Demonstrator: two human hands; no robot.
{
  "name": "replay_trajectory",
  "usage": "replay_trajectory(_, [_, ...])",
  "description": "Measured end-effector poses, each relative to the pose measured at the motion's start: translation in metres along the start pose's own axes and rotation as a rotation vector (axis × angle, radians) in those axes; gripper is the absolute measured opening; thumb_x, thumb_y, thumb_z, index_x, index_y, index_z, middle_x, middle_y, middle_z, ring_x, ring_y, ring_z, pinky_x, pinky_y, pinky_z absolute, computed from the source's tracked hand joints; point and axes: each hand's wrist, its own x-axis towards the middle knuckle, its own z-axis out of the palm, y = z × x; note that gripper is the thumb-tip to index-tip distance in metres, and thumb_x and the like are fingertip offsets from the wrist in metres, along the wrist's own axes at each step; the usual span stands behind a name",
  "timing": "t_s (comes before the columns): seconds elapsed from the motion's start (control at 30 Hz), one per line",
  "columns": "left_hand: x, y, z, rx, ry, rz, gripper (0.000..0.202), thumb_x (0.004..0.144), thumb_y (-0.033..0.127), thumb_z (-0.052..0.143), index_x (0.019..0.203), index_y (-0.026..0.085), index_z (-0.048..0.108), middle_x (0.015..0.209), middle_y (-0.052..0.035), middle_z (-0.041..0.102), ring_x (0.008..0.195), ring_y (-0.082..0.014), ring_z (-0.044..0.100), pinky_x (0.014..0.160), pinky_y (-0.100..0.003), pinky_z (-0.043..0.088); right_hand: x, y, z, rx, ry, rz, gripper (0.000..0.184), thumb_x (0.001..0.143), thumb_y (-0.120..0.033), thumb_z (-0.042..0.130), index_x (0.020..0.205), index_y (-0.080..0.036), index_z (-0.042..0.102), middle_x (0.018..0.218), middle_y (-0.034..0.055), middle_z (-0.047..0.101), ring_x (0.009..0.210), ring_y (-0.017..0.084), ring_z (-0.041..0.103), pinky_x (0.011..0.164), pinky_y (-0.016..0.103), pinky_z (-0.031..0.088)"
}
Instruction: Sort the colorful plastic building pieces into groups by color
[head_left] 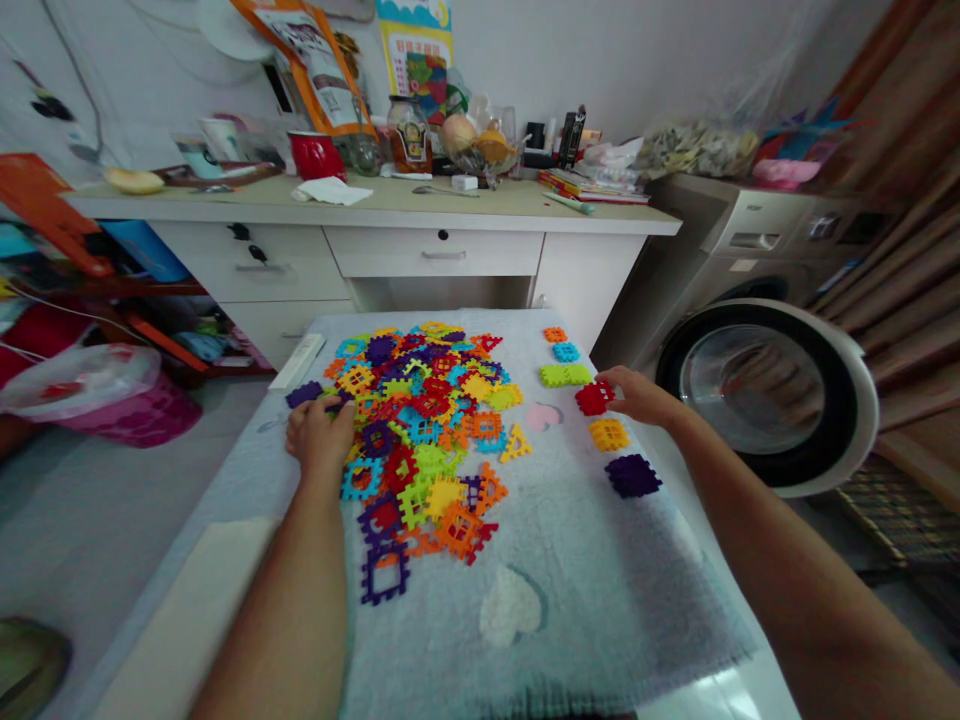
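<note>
A heap of several colourful interlocking plastic tiles (424,420) lies on a pale blue blanket (585,590). My left hand (321,435) rests at the heap's left edge, fingers curled over a dark purple tile (306,394). My right hand (636,396) reaches to the right side and pinches a red tile (594,398). That red tile sits in a column of sorted tiles: orange (556,334), blue (566,352), green (565,375), yellow (609,434) and purple (633,475).
A white desk with drawers (442,250), crowded with jars, cups and books, stands behind the blanket. An open washing machine door (765,390) is at the right. A pink basin with a plastic bag (112,395) sits on the floor at left.
</note>
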Motion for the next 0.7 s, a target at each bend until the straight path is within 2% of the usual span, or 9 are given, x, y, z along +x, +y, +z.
replay_trajectory(0.3, [0.001, -0.003, 0.002, -0.002, 0.002, 0.012, 0.044, 0.083, 0.051, 0.060, 0.117, 0.026, 0.069, 0.148, -0.0113, 0.047, 0.139, -0.0343, 0.043, 0.120, -0.055, 0.025, -0.001, 0.002, 0.011, 0.071, -0.009, -0.001, 0.050, 0.072, -0.015, 0.070, 0.122, -0.021, 0.070, 0.128, 0.0122, 0.067, 0.111, 0.029, 0.066, 0.100, 0.043, 0.051])
replay_trajectory(0.47, [0.002, -0.003, 0.003, -0.011, 0.010, 0.005, 0.043, 0.082, 0.051, 0.060, 0.116, 0.026, 0.069, 0.148, -0.0113, 0.047, 0.139, -0.0345, 0.043, 0.120, -0.054, 0.025, -0.003, -0.004, 0.006, 0.056, 0.018, -0.013, 0.052, 0.072, -0.014, 0.069, 0.123, -0.022, 0.068, 0.130, 0.0114, 0.066, 0.118, 0.029, 0.063, 0.105, 0.048, 0.048])
replay_trajectory(0.6, [0.003, -0.003, 0.003, -0.016, 0.015, 0.010, 0.043, 0.082, 0.050, 0.060, 0.116, 0.025, 0.070, 0.148, -0.0119, 0.047, 0.140, -0.0343, 0.042, 0.120, -0.054, 0.026, -0.006, -0.030, -0.004, 0.040, 0.135, -0.011, 0.048, 0.077, -0.014, 0.067, 0.124, -0.020, 0.066, 0.133, 0.0137, 0.064, 0.124, 0.031, 0.060, 0.110, 0.053, 0.043])
replay_trajectory(0.7, [0.001, -0.002, 0.002, -0.013, 0.008, 0.009, 0.043, 0.084, 0.049, 0.059, 0.118, 0.025, 0.069, 0.149, -0.0123, 0.046, 0.141, -0.0333, 0.042, 0.120, -0.053, 0.026, -0.007, -0.070, -0.003, 0.095, 0.198, -0.069, 0.044, 0.083, -0.017, 0.065, 0.126, -0.022, 0.065, 0.135, 0.0129, 0.063, 0.125, 0.030, 0.059, 0.111, 0.053, 0.042])
